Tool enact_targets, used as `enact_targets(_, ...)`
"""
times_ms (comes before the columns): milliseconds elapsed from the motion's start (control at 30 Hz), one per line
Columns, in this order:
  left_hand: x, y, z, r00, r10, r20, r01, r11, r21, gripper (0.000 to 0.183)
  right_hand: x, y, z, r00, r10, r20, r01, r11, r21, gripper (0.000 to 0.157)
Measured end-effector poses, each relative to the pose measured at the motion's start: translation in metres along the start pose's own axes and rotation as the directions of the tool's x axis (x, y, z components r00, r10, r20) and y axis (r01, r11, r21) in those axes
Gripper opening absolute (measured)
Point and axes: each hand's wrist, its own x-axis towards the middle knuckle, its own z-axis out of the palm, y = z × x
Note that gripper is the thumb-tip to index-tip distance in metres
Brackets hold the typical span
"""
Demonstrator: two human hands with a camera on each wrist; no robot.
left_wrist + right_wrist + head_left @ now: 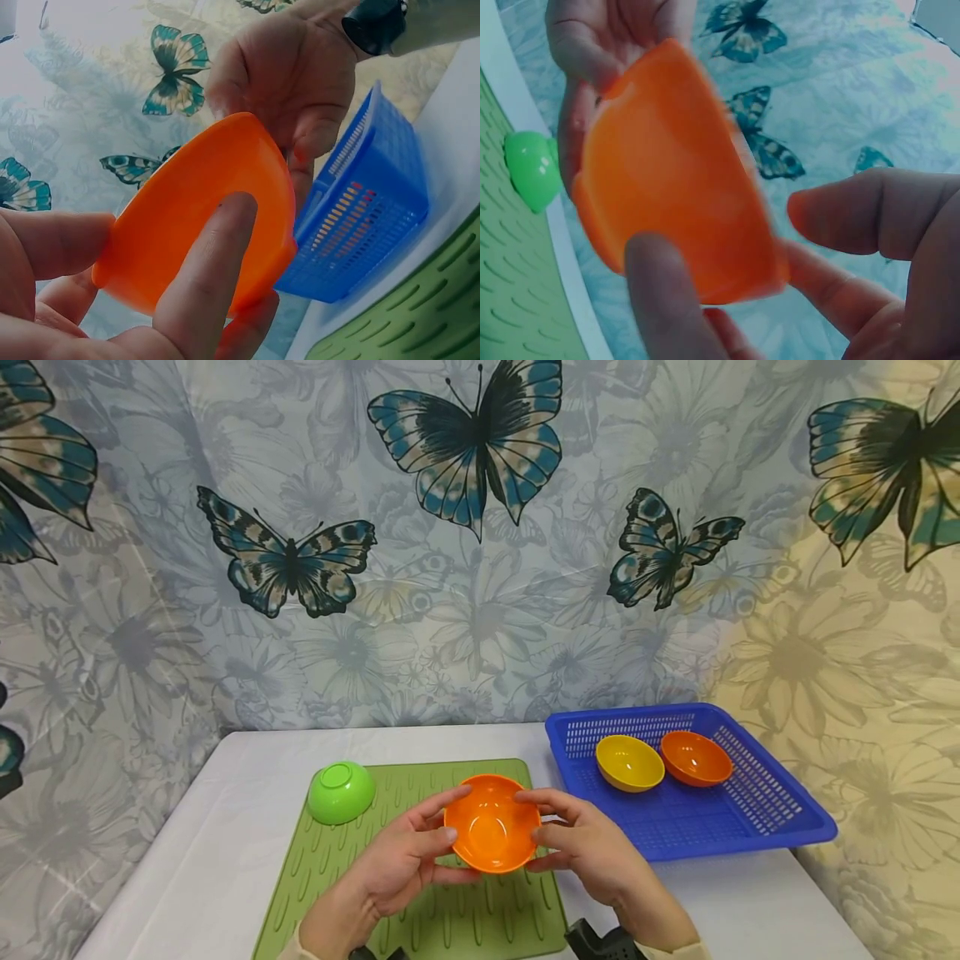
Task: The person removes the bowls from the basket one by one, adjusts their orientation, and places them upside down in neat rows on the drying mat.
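An orange bowl [492,831] is held above the green mat [480,922], its hollow facing the head camera. My left hand [408,852] grips the bowl's left side, and my right hand [588,843] holds the right side. In the left wrist view, a left finger lies along the outside of the orange bowl [202,225]. The right wrist view shows a right finger against the bowl [667,180], blurred, with another digit apart from it. A bright green bowl [341,797] rests upside down at the mat's back left corner.
On the right of the white table [187,868] stands a blue plastic basket [705,831]. Inside it, a yellow bowl [630,764] and a darker orange bowl [696,758] sit side by side. Butterfly-patterned cloth [487,652] hangs behind the table.
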Motion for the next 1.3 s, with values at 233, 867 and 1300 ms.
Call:
enact_targets(233,-0.002,-0.001,0.001,0.996,0.058,-0.073,-0.050,0.994,0.100,0.052,-0.008,-0.009,-0.003,0.986,-0.067,-0.152,0.052,0.993,-0.105,0.054)
enact_targets(867,-0.010,0.006,0.009,0.949,0.303,-0.091,-0.198,0.793,0.576,0.045,-0.005,0.000,-0.020,0.948,-0.046,0.314,-0.132,0.842,0.523,0.061)
enact_targets(1300,-0.014,-0.002,0.009,0.880,0.434,0.194,-0.371,0.370,0.852,0.055,-0.001,0.007,-0.024,0.920,0.017,0.391,-0.243,0.807,0.538,0.064)
